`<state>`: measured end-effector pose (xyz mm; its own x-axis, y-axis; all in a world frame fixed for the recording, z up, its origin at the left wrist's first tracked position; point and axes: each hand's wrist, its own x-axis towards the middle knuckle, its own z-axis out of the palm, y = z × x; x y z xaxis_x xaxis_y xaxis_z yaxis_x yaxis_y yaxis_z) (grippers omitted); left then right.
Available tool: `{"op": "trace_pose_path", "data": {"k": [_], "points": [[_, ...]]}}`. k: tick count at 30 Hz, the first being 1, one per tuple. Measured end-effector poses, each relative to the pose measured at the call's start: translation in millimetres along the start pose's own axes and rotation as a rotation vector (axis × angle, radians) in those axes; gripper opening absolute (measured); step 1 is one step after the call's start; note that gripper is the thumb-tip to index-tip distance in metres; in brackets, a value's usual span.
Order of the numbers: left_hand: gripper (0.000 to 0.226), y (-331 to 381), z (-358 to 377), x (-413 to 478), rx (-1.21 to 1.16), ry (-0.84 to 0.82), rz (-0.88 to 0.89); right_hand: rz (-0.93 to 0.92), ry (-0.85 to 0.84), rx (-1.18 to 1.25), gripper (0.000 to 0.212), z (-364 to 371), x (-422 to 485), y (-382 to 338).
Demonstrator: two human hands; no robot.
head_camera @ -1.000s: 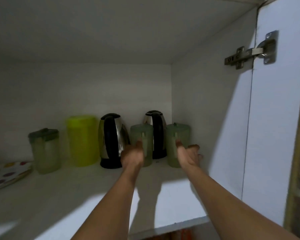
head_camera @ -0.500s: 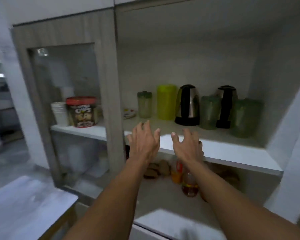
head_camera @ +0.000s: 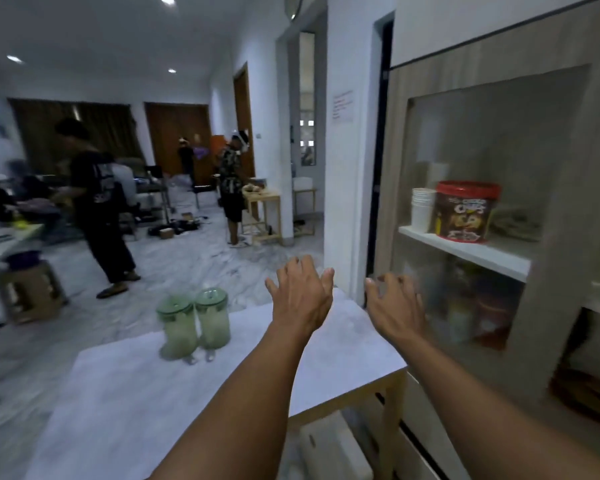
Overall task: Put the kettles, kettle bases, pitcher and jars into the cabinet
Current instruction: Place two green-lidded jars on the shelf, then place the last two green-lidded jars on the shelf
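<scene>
Our left hand (head_camera: 300,299) and right hand (head_camera: 395,306) hang empty, fingers spread, over the table (head_camera: 125,393); two green jars (head_camera: 194,322) stand side by side on it, left of both hands

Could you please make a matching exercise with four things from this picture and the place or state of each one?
Things:
1. two green jars
2. red-lidded tub
3. left hand
4. stack of white cups

Places or states:
A. on the cabinet shelf, at the left end
B. open and empty, above the table
C. side by side on the white table
D. on the cabinet shelf, right of the cups

Pairs: 1-C, 2-D, 3-B, 4-A
</scene>
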<state>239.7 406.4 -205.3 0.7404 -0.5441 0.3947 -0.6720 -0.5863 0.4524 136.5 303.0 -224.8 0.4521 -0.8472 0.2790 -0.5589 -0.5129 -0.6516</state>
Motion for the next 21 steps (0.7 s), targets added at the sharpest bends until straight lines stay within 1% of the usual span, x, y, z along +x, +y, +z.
{"op": "trace_pose_path", "data": {"k": [2,6,10,15,21], "points": [[0.052,-58.1,-21.5,11.0,0.043,0.023,-0.08,-0.059,-0.077,0.033,0.045,46.2,-5.2,-42.6],[0.054,-160.7,-54.0,28.5,0.109,0.05,-0.242,-0.161,-0.221,0.011,0.043,127.7,-20.0,-114.3],[0.048,-240.2,-60.0,41.5,0.141,0.03,-0.357,-0.187,-0.361,-0.035,0.049,197.8,-28.9,-158.0],[0.045,-303.8,-38.9,65.3,0.129,-0.038,-0.497,-0.178,-0.48,-0.076,0.052,272.0,-17.7,-183.0],[0.047,-355.1,17.7,107.8,0.091,-0.138,-0.647,-0.147,-0.591,-0.086,0.051,353.1,34.7,-185.3]]}}
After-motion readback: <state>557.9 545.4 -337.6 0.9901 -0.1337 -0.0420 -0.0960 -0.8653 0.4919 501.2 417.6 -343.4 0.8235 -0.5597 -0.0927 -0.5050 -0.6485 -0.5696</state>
